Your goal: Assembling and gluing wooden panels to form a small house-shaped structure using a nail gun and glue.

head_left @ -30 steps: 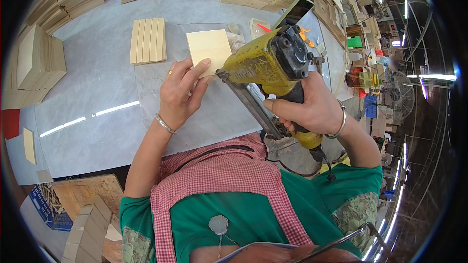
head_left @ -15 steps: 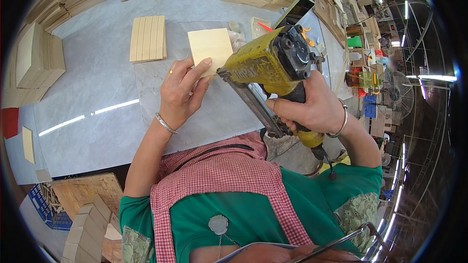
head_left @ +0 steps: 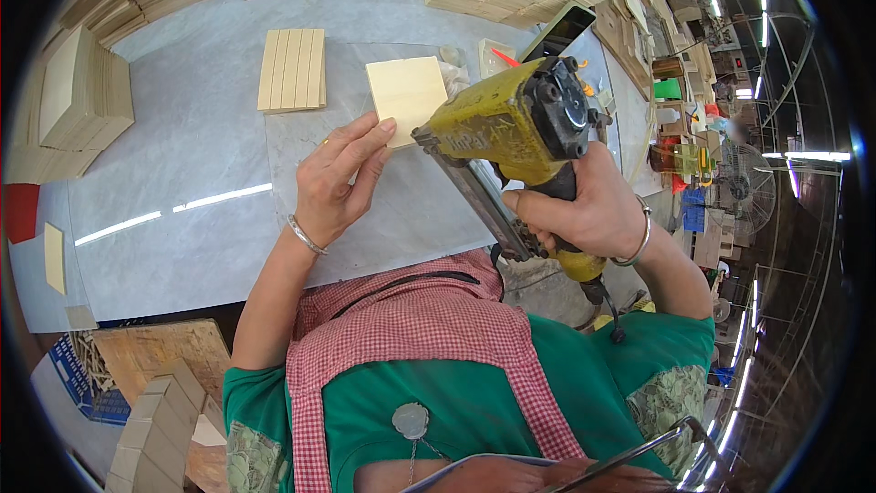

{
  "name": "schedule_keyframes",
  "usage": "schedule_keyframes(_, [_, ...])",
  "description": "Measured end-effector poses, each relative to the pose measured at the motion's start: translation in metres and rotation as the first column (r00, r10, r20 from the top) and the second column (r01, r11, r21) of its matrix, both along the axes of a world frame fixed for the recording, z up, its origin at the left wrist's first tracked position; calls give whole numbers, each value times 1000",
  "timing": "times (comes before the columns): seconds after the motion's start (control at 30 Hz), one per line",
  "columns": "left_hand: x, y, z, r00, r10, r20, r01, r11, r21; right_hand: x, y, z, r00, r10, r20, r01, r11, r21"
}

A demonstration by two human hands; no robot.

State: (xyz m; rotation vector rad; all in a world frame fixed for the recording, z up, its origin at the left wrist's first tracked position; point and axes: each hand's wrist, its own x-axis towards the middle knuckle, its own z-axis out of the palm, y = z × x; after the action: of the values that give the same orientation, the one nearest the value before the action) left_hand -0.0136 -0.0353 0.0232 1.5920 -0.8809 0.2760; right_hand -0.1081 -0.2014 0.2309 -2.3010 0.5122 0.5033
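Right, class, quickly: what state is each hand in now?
Left hand: closed, fingers holding the near-left corner of the pale square piece.
Right hand: closed, its grip around the handle of the yellow nail gun.

Strips (head_left: 294, 69) left of panel (head_left: 401, 91), nailer (head_left: 504, 119) right

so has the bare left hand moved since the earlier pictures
Yes, slightly: the bare left hand has shifted left, nearer the row of pale rectangular wooden strips.
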Motion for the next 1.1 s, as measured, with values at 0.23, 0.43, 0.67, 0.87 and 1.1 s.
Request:
schedule_keyframes(0.23, [-1, 1, 0, 997, -21, -76, 20, 1000, -18, 6, 13, 2, 997, -24, -69, 28, 998, 57])
schedule_keyframes(0.43, [-1, 2, -3, 997, -20, -73, 19, 1000, -16, 8, 11, -3, 999, 39, -38, -38, 999, 34])
schedule_keyframes(0.67, [0, 7, 1, 987, -113, -115, 111, 994, -24, 6, 8, -5, 971, 213, 110, -202, 974, -102])
schedule_keyframes(0.87, [-2, 2, 3, 997, -61, -40, 61, 998, -17, -8, 1, -7, 985, 119, 124, -111, 991, -67])
schedule_keyframes(1.1, [-10, -11, -4, 999, 31, 8, -31, 999, -43, -74, -72, -51, 962, -210, 175, 253, 926, -281])
